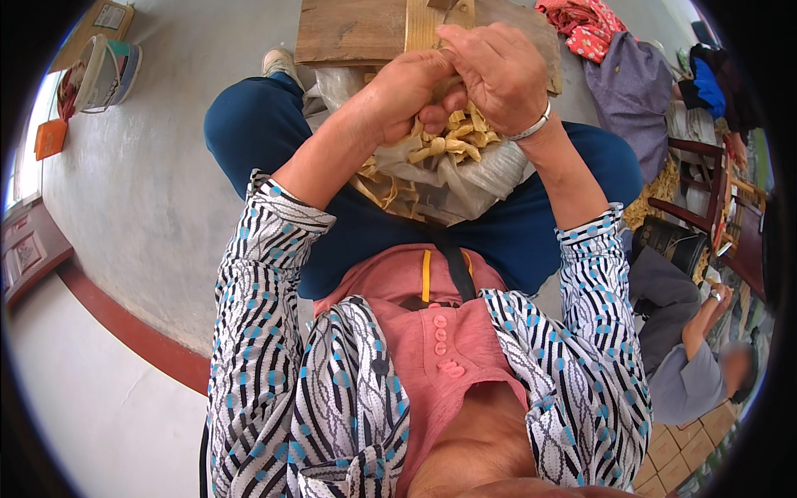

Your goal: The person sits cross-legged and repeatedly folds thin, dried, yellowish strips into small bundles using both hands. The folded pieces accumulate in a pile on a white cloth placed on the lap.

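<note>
My left hand and my right hand meet above my lap, fingertips touching. Between them shows a bit of pale yellow strip, mostly hidden by the curled fingers, pinched by both hands. Just below lie several knotted pale yellow strips in a clear plastic bag between my thighs. More loose, flat strips rest at the bag's left side. A metal bracelet circles my right wrist. Beyond my hands stands a low wooden board or bench with a lighter plank across it.
At the far left are a plastic bucket, an orange box and a cardboard box. On the right lie purple cloth, a heap of yellow strips and a dark wooden chair. Another person sits at the lower right.
</note>
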Motion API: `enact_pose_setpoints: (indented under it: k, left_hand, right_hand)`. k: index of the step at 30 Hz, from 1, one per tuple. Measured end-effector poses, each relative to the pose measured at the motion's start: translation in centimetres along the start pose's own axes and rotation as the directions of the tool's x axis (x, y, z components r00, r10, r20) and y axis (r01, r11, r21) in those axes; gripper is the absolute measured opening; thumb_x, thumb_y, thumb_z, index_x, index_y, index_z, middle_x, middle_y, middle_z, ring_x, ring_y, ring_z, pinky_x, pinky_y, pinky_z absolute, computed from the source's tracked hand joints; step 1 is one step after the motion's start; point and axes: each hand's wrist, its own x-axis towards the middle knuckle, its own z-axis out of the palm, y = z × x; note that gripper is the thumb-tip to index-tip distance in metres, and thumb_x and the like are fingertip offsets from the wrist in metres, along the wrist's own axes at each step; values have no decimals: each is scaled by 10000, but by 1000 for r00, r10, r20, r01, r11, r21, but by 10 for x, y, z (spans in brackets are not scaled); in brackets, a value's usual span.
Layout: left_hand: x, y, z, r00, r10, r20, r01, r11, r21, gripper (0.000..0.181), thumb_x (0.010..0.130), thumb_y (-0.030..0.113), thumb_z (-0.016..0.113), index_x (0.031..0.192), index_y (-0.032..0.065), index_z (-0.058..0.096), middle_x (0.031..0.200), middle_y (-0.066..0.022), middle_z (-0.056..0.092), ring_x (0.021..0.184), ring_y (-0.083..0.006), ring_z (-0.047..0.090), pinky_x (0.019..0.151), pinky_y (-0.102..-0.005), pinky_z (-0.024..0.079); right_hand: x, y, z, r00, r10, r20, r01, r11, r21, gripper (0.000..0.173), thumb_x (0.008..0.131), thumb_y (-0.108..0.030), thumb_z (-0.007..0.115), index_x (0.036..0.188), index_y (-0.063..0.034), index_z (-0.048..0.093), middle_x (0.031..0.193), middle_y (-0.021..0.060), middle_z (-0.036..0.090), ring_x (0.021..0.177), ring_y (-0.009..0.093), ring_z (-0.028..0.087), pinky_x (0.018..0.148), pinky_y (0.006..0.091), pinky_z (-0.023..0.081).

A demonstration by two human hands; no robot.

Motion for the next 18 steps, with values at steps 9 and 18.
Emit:
enact_pose_setpoints:
  k: [9,18]
  left_hand:
    - [-7,4,-5,998,57,-1,-51,902,429,391,1018,350,446,922,13,619,617,-24,531,471,-78,445,437,-241,371]
    - [-2,9,-23,644,739,198,-66,-204,977,309,959,341,575,869,68,688,611,-88,599,552,-233,580,541,-352,445]
  right_hand:
    - [-4,19,-15,915,400,47,-403,904,144,166,904,-277,634,891,-115,671,661,86,631,610,286,617,557,365,479]
    - [-36,-22,0,558,261,788,-822,306,481,182,950,-120,568,953,30,671,680,-14,566,599,42,482,552,209,400]
